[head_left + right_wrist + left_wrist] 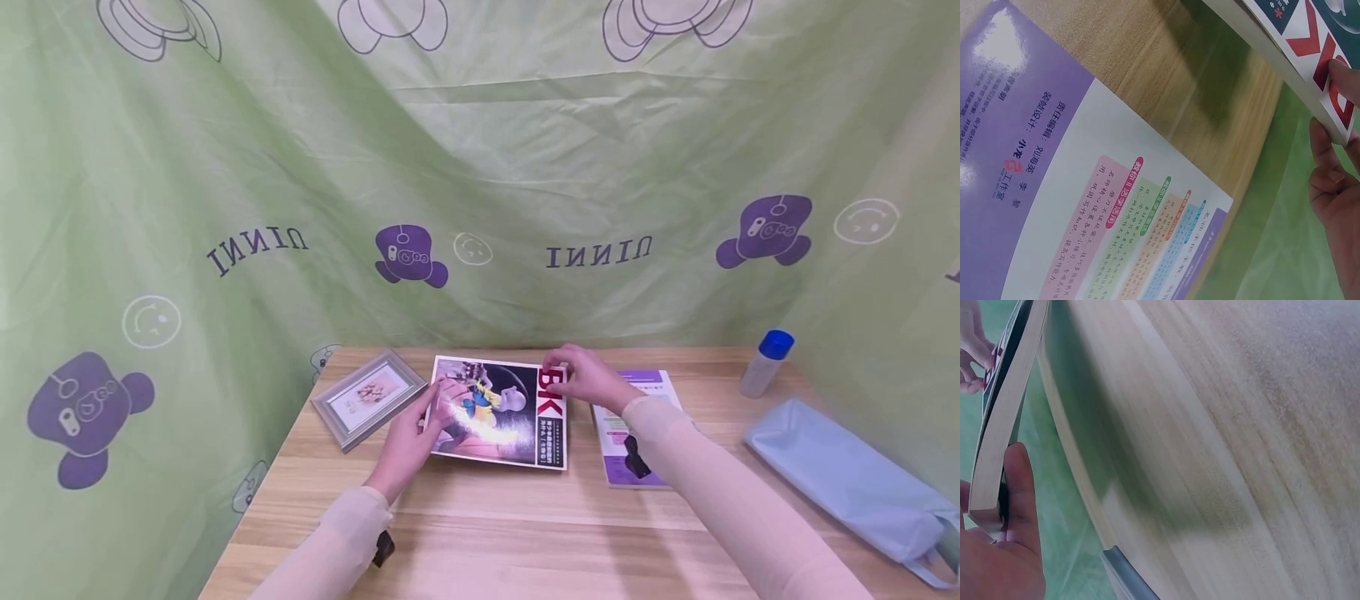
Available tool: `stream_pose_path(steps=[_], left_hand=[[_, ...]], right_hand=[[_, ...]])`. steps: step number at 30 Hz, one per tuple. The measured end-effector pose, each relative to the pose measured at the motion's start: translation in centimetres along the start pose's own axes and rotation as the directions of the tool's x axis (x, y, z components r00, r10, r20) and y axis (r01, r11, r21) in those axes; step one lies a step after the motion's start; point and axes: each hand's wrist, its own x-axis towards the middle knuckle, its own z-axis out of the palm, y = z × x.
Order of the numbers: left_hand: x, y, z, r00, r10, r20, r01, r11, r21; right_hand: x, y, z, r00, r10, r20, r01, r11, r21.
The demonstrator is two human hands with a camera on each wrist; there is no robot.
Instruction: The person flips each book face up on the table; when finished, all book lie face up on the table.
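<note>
A thick paperback book (501, 412) with a dark illustrated cover and red "BK" letters is held between both hands above the table. My left hand (411, 435) grips its left edge, thumb over the cover; in the left wrist view, fingers (1020, 494) curl beneath the book's page block (1004, 419). At the book's upper right corner, my right hand (588, 379) pinches the edge. The right wrist view shows its thumb (1344, 80) on the red letters and other fingers under the book. A purple and white book (637, 475) lies flat below the right forearm.
A silver picture frame (341, 398) lies on the left of the wooden table (480, 542). On the right stand a clear bottle with a blue cap (767, 364) and a light blue pouch (840, 471). Green printed curtain (480, 167) hangs behind the table.
</note>
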Motion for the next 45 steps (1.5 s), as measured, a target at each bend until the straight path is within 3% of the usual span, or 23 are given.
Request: stream_pose_path(steps=[6,22,37,45], left_hand=[[0.1,-0.2,0.1,0.999,0.027,-0.017,-0.027,0.999,0.017],[-0.1,-0.9,0.2,0.999,-0.013,0.033,0.012,0.999,0.031],[-0.4,-1.2,0.3,0.995,-0.079,0.068,0.076,0.995,0.058],[-0.3,-1.9,0.2,0.995,-0.063,0.080,0.054,0.992,0.117]], right_hand=[[0.1,0.0,0.2,1.000,-0.015,-0.007,0.015,1.000,-0.017],[0.7,0.4,0.8,0.997,-0.066,0.037,0.067,0.998,-0.021],[0.8,0.7,1.9,0.999,-0.006,0.052,0.007,1.000,-0.006],[1.0,0.7,2.7,0.999,0.003,0.051,-0.001,0.999,-0.046]])
